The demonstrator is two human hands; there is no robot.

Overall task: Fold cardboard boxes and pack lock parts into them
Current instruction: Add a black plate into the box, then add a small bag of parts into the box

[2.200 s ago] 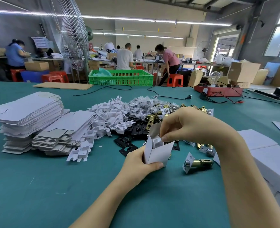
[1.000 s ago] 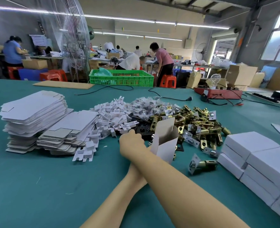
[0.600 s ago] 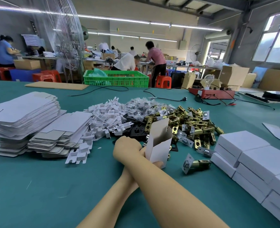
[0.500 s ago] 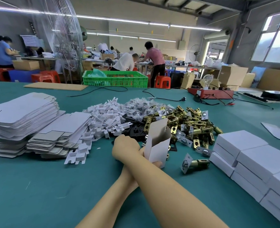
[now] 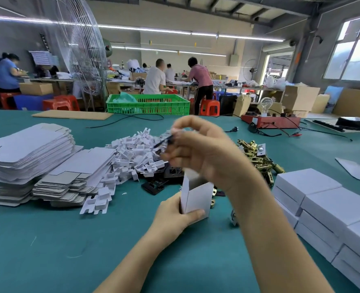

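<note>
Both forearms are bare from the lower picture edge up to the wrists, with no sleeve in view. The left hand (image 5: 175,216) and the right hand (image 5: 204,153) are ungloved. The right hand is blurred.

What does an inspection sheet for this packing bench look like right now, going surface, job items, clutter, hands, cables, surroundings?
Surface: green table, covered in a mat.
Job's things: open white box upright; flat box blanks stacked left; white inserts; black plates; brass latches; closed boxes stacked right.
Clutter: cardboard sheet and green crate at the far edge.
Hands: left hand grips the box; right hand pinches a small blurred dark part above it.
Cables: black cord; leads at the red device.
Surroundings: workers at far benches; standing fan.
</note>
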